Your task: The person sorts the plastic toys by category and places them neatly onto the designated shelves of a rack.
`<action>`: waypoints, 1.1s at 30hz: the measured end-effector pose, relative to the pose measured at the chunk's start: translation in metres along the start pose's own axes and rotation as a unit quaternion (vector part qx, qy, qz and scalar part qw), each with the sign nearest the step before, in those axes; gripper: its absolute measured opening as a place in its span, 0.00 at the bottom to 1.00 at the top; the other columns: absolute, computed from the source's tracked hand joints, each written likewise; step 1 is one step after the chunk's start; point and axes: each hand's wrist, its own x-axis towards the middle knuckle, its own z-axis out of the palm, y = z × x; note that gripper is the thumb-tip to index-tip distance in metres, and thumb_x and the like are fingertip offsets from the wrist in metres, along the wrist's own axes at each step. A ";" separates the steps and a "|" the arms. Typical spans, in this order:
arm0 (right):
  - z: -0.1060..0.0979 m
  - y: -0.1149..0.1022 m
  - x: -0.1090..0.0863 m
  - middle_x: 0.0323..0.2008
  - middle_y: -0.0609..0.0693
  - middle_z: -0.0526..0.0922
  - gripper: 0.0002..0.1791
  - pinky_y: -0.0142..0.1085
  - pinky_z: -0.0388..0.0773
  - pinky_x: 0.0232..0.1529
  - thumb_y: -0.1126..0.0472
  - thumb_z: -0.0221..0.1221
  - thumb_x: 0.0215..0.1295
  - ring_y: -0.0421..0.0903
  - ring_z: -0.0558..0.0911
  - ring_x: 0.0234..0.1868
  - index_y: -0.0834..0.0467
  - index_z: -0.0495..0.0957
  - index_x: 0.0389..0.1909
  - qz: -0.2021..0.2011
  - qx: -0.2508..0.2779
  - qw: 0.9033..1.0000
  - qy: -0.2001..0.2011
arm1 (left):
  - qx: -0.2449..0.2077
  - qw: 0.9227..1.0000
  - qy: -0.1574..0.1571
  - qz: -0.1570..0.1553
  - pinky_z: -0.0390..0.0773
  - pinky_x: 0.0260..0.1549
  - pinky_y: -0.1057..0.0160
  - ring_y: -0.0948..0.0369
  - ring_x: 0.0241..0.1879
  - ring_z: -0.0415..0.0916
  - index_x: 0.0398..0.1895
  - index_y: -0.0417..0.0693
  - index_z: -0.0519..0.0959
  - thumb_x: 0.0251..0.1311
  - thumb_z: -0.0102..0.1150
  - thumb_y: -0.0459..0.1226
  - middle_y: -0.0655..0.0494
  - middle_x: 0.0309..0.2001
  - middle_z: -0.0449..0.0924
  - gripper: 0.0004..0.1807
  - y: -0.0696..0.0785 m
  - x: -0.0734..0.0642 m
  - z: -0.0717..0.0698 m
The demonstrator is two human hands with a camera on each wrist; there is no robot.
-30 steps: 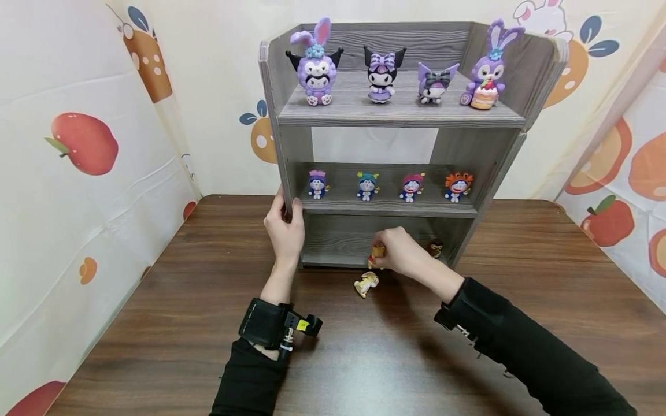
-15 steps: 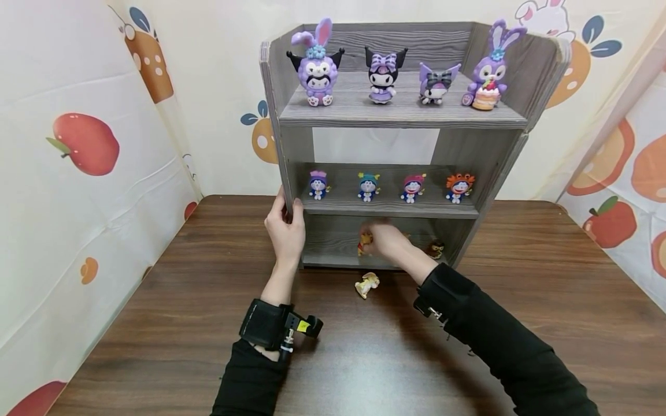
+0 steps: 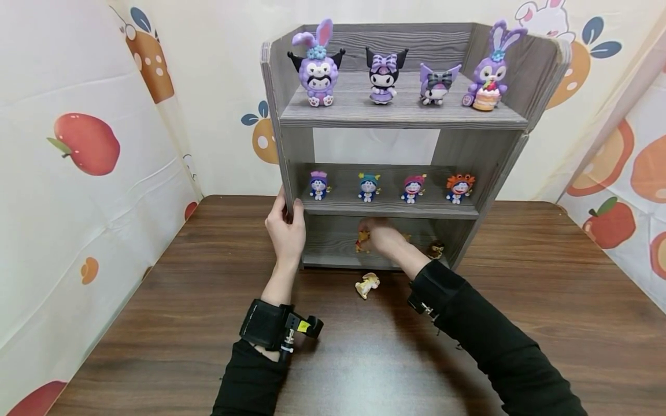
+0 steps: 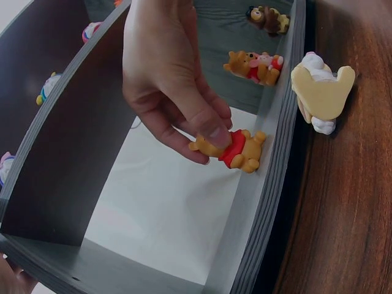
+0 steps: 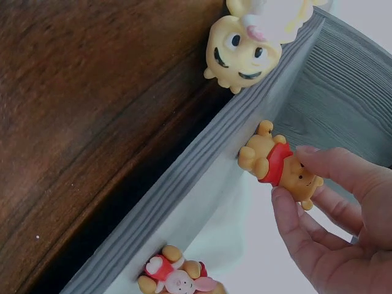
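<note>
My right hand (image 3: pixel 384 238) pinches a yellow bear figurine (image 5: pixel 275 162) in a red shirt by its head, between thumb and fingers. The bear stands upright at the bottom board of a grey wooden shelf (image 3: pixel 359 212), its feet right at the surface. My left hand (image 3: pixel 286 234) grips the shelf's left side panel, thumb in front. On the same board, a bear-and-piglet figurine (image 4: pixel 254 66) and a brown owl figurine (image 3: pixel 435 249) stand to the right. A pale yellow rabbit figurine (image 3: pixel 367 285) lies on the table before the shelf.
Several small blue cat figurines (image 3: pixel 368 188) in coloured hats line the middle board. Purple and black figurines (image 3: pixel 383 78) stand along the top board. The shelf rests on a brown wooden table (image 3: pixel 208 271), with a printed cloth (image 3: pixel 88 202) behind and beside it.
My right hand has carried the bear figurine from the shelf's front edge inward and left onto the bottom board. The left hand keeps its hold on the side panel.
</note>
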 end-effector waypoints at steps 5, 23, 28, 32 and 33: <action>0.001 0.000 0.002 0.41 0.60 0.77 0.17 0.42 0.71 0.41 0.65 0.62 0.50 0.54 0.75 0.43 0.67 0.76 0.42 0.005 -0.006 1.000 -0.002 | -0.002 1.000 -0.001 -0.001 0.72 0.32 0.69 0.48 0.37 0.74 0.51 0.29 0.70 0.53 0.46 0.21 0.37 0.46 0.74 0.20 0.000 0.000 0.000; -0.004 0.003 -0.012 0.44 0.60 0.76 0.23 0.44 0.70 0.43 0.61 0.62 0.51 0.54 0.74 0.45 0.64 0.73 0.50 0.014 -0.011 1.000 0.017 | 0.002 1.000 -0.004 0.004 0.74 0.33 0.59 0.47 0.40 0.75 0.53 0.29 0.69 0.53 0.46 0.21 0.37 0.47 0.73 0.21 -0.003 -0.001 0.000; -0.010 0.000 -0.031 0.35 0.59 0.79 0.18 0.43 0.72 0.34 0.60 0.60 0.54 0.52 0.77 0.34 0.64 0.76 0.44 0.029 -0.035 0.996 0.072 | 0.002 1.000 -0.006 0.008 0.73 0.32 0.63 0.47 0.39 0.75 0.53 0.29 0.69 0.53 0.46 0.21 0.36 0.47 0.73 0.20 -0.003 -0.001 0.000; -0.008 0.000 -0.045 0.28 0.55 0.78 0.14 0.40 0.71 0.29 0.61 0.62 0.52 0.47 0.75 0.28 0.65 0.78 0.38 -0.006 -0.031 0.996 0.086 | 0.000 1.000 -0.005 0.008 0.73 0.33 0.61 0.47 0.40 0.75 0.53 0.29 0.69 0.53 0.46 0.21 0.37 0.47 0.73 0.21 -0.003 0.000 0.000; -0.006 0.001 -0.049 0.27 0.54 0.78 0.13 0.39 0.71 0.29 0.62 0.62 0.51 0.46 0.75 0.28 0.65 0.78 0.37 -0.015 -0.030 0.996 0.084 | -0.001 1.000 -0.005 0.007 0.74 0.33 0.61 0.47 0.41 0.75 0.53 0.29 0.69 0.53 0.46 0.21 0.37 0.48 0.73 0.21 -0.003 0.000 0.000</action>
